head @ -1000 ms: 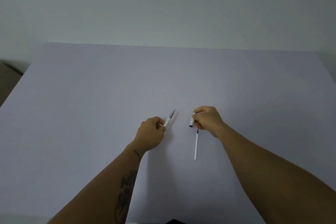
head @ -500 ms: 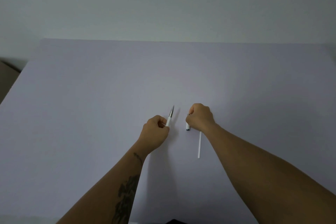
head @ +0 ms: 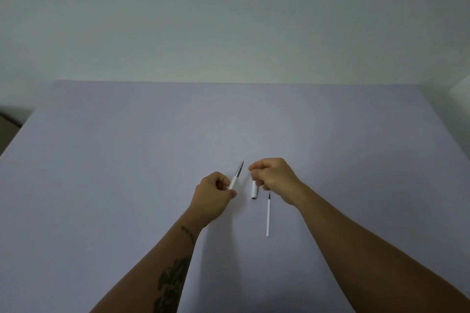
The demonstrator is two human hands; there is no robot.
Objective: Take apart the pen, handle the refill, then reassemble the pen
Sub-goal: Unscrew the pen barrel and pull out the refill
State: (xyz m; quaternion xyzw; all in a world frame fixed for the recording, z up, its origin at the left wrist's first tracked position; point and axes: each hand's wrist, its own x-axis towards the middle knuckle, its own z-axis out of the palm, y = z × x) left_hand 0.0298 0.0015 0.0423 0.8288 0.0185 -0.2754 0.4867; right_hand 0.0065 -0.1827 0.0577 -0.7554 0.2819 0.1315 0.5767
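Left hand [head: 213,195] hiding pen barrel [head: 236,176] base

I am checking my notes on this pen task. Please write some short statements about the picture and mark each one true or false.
1. The left hand holds the white pen barrel with the silver pointed tip. True.
2. The thin white refill with the dark tip is inside the barrel. False: it lies on the pale lilac table.
3. The refill lies left of the left hand. False: it lies right, below the right hand.
4. A short white pen piece with a dark end is at the right hand. True.
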